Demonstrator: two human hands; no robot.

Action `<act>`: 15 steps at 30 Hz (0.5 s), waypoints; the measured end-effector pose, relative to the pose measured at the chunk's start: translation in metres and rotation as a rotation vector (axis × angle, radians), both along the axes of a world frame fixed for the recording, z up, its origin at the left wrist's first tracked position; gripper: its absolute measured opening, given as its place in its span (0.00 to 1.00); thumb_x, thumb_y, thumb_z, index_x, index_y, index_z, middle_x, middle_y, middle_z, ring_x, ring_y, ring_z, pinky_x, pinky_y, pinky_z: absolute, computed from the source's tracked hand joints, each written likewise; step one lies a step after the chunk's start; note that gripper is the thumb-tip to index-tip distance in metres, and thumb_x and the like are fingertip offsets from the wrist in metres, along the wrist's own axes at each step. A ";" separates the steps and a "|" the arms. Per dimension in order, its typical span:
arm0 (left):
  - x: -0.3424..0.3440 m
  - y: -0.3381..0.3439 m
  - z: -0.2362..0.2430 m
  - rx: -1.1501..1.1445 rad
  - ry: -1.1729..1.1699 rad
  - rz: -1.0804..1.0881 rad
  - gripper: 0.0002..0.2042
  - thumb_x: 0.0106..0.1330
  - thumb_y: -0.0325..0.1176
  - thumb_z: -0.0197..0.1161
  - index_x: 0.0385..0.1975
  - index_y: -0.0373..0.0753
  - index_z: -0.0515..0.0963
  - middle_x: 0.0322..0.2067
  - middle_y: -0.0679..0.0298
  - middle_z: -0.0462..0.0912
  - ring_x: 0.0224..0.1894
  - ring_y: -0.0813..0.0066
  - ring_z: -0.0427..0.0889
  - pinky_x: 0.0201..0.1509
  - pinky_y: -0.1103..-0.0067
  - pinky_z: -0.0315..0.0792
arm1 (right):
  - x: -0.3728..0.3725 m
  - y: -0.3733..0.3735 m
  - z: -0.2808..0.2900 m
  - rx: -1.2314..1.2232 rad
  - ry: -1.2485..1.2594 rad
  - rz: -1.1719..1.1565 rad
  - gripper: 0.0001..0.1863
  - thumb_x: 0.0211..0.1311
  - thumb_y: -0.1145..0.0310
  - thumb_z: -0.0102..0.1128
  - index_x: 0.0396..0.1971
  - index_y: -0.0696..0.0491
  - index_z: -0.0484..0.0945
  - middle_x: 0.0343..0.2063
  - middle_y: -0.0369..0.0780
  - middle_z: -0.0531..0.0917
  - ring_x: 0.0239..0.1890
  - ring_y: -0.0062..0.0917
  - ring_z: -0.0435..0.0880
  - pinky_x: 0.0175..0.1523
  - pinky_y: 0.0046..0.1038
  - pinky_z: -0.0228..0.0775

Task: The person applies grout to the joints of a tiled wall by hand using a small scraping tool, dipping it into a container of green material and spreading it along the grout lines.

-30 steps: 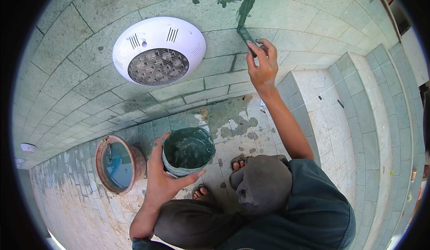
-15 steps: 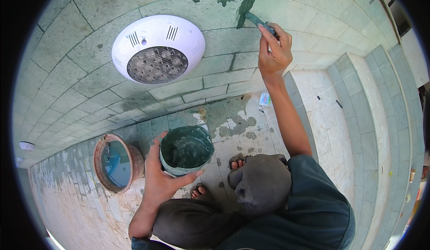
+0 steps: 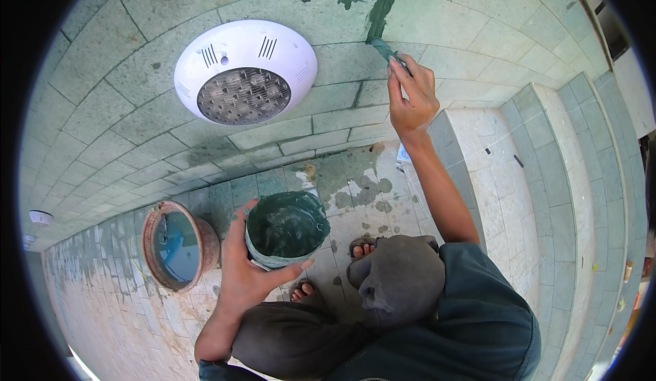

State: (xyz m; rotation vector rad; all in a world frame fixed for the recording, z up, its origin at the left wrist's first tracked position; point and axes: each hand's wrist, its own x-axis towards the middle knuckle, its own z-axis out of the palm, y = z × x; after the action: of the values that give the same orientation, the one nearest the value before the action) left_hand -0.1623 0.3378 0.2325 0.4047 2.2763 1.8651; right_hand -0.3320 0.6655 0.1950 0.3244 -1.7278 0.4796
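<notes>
My left hand (image 3: 253, 278) grips a cup-like container (image 3: 287, 228) of dark green paste from its left side and below, over the tiled floor. Up on the green-grey tiled wall (image 3: 465, 19), my right hand (image 3: 412, 97) pinches a small green-smeared tool (image 3: 384, 51), fingers closed on it, its end at the lower tip of a rough band of dark green paste (image 3: 383, 4) on the tile joints. Left of that hand, a round white wall light (image 3: 246, 39) with a grid-patterned lens is fixed to the wall.
A stained pink bucket (image 3: 208, 244) of water stands left of my left hand. Pale tiled steps (image 3: 499, 183) rise on the right, crossed by a thin white line. A small package (image 3: 402, 155) lies behind my right forearm, and another light (image 3: 41, 218) sits far left.
My right hand rose away from the band's lower end to the right half a second ago and has now come back down-left to it. My left hand keeps its hold on the container.
</notes>
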 end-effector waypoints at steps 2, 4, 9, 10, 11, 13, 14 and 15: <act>0.000 0.001 0.000 0.008 -0.019 -0.001 0.45 0.44 0.27 0.83 0.63 0.30 0.61 0.52 0.53 0.78 0.55 0.68 0.81 0.59 0.73 0.76 | -0.003 0.001 0.009 -0.038 0.027 -0.027 0.17 0.52 0.84 0.69 0.42 0.54 0.88 0.44 0.41 0.88 0.39 0.30 0.81 0.42 0.26 0.77; 0.001 0.002 0.001 0.025 -0.050 0.005 0.46 0.44 0.27 0.83 0.63 0.30 0.61 0.53 0.53 0.78 0.55 0.69 0.81 0.59 0.73 0.76 | -0.014 0.000 0.012 -0.011 0.065 -0.021 0.17 0.52 0.84 0.69 0.42 0.54 0.88 0.44 0.41 0.88 0.38 0.31 0.81 0.42 0.26 0.77; 0.000 0.001 0.002 0.009 -0.002 -0.001 0.46 0.44 0.27 0.83 0.63 0.30 0.61 0.53 0.54 0.78 0.55 0.68 0.81 0.59 0.73 0.76 | -0.014 -0.004 -0.009 -0.018 -0.075 -0.057 0.16 0.54 0.82 0.68 0.43 0.54 0.88 0.44 0.42 0.88 0.39 0.32 0.82 0.43 0.27 0.77; 0.001 0.001 0.002 0.010 0.002 -0.002 0.46 0.44 0.27 0.83 0.63 0.30 0.61 0.53 0.54 0.78 0.55 0.68 0.81 0.59 0.73 0.76 | -0.009 -0.005 -0.015 -0.015 -0.114 -0.054 0.16 0.54 0.82 0.68 0.44 0.54 0.87 0.44 0.43 0.88 0.39 0.32 0.82 0.43 0.27 0.77; 0.001 0.001 0.002 0.020 -0.001 -0.001 0.45 0.44 0.27 0.82 0.63 0.30 0.61 0.53 0.54 0.78 0.55 0.68 0.81 0.59 0.73 0.76 | -0.005 -0.005 -0.018 -0.011 -0.117 -0.042 0.16 0.55 0.82 0.68 0.44 0.54 0.87 0.44 0.43 0.88 0.39 0.32 0.82 0.43 0.27 0.77; 0.002 0.000 0.002 0.037 -0.009 0.000 0.45 0.44 0.26 0.82 0.63 0.30 0.61 0.53 0.54 0.78 0.55 0.68 0.81 0.59 0.73 0.76 | 0.003 -0.004 -0.018 -0.045 -0.177 -0.017 0.16 0.55 0.81 0.67 0.45 0.54 0.87 0.45 0.43 0.88 0.39 0.32 0.82 0.42 0.27 0.77; 0.002 0.000 0.002 0.029 -0.005 -0.002 0.45 0.44 0.26 0.82 0.63 0.30 0.61 0.53 0.54 0.78 0.55 0.68 0.81 0.59 0.73 0.76 | 0.006 -0.004 -0.015 -0.067 -0.172 0.005 0.16 0.56 0.81 0.67 0.45 0.54 0.87 0.45 0.43 0.88 0.39 0.32 0.82 0.42 0.27 0.77; 0.003 0.000 0.002 0.021 -0.002 -0.005 0.45 0.44 0.26 0.82 0.63 0.30 0.61 0.53 0.54 0.78 0.55 0.68 0.81 0.59 0.73 0.76 | 0.006 -0.004 -0.011 -0.104 -0.169 0.021 0.16 0.56 0.81 0.67 0.46 0.53 0.87 0.45 0.43 0.88 0.38 0.32 0.82 0.42 0.27 0.77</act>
State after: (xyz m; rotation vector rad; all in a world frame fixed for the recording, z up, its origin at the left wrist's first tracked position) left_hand -0.1598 0.3376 0.2346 0.4112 2.2534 1.8880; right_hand -0.3256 0.6617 0.1843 0.2333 -1.8570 0.6250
